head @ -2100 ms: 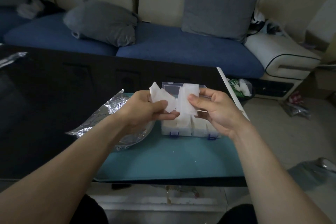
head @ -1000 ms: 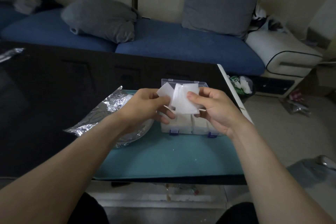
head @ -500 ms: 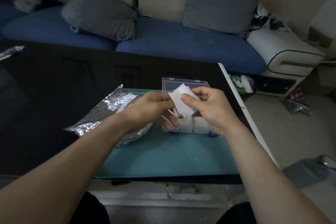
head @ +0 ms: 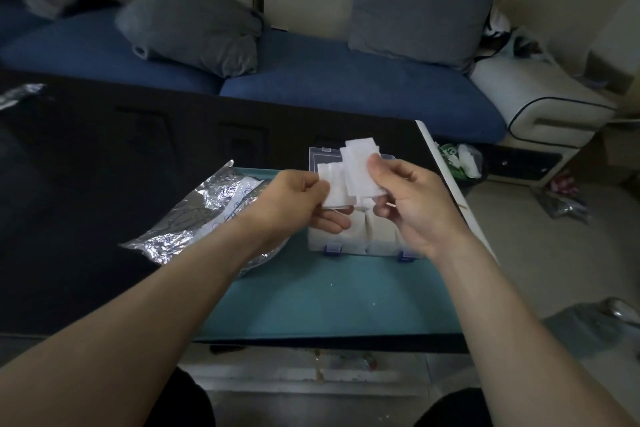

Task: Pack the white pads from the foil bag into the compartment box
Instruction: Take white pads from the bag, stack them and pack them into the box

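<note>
Over the teal mat (head: 332, 295), left hand (head: 294, 204) and right hand (head: 412, 204) each pinch white pads (head: 360, 170) above the compartment box (head: 353, 236), apparently separating them for packing, foil bag (head: 194, 218) alongside.

Compartment box (head: 349, 241): both hands, the left hand (head: 294, 204) and the right hand (head: 414, 204), and the white pads (head: 356, 173) they pinch cover most of its interior, so compartment count and fill cannot be told; only the front wall and part of the raised lid show. Foil bag (head: 194, 215): near end hidden under the left forearm, print too small to read. Both forearms run off the bottom edge; the desk (head: 104, 184) is cut by the left edge.
</note>
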Action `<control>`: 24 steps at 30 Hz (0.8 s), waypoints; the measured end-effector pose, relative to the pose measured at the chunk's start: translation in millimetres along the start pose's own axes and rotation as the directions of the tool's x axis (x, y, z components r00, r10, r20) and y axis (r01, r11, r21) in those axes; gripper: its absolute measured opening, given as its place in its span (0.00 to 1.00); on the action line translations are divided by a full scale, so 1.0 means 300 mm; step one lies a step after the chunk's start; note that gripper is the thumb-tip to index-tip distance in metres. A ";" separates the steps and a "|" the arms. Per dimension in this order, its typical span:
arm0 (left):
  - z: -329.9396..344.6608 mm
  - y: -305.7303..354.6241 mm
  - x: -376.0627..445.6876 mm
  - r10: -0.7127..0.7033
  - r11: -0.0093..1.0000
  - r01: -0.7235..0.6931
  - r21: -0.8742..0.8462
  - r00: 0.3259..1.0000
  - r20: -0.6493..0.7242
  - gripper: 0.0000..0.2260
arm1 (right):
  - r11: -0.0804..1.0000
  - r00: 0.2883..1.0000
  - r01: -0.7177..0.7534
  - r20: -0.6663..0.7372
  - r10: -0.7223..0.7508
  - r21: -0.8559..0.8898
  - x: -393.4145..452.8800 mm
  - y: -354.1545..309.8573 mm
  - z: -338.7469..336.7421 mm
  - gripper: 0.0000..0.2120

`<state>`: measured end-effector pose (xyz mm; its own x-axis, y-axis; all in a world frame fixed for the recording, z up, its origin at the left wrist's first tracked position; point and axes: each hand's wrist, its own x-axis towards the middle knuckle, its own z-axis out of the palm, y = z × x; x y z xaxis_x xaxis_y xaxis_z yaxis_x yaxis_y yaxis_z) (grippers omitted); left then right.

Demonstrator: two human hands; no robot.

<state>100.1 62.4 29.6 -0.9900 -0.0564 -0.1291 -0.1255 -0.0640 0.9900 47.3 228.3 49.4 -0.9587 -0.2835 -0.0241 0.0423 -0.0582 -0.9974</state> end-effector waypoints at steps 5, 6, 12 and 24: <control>0.024 0.015 -0.005 0.026 0.999 -0.023 -0.026 0.995 0.101 0.13 | 0.893 0.995 0.072 -0.030 -0.096 -0.444 0.009 0.049 0.031 0.15; 0.025 0.019 -0.004 0.017 0.999 -0.012 -0.050 0.994 0.110 0.14 | 0.862 0.993 0.063 -0.053 -0.103 -0.504 0.011 0.050 0.035 0.17; 0.018 0.020 0.011 0.027 0.999 -0.022 -0.050 0.995 0.100 0.16 | 0.940 0.994 -0.066 0.057 0.090 -0.335 0.010 0.037 0.017 0.12; -0.078 0.056 0.011 0.292 0.581 0.026 0.813 0.926 -0.239 0.10 | 0.844 0.957 -0.286 -0.095 0.273 -0.453 0.073 0.086 -0.020 0.09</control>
<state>96.3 38.0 44.5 -0.9383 -0.3087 0.1558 -0.1513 0.7716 0.6179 25.7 226.3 22.6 -0.9331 -0.1959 -0.3016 0.1820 0.4660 -0.8659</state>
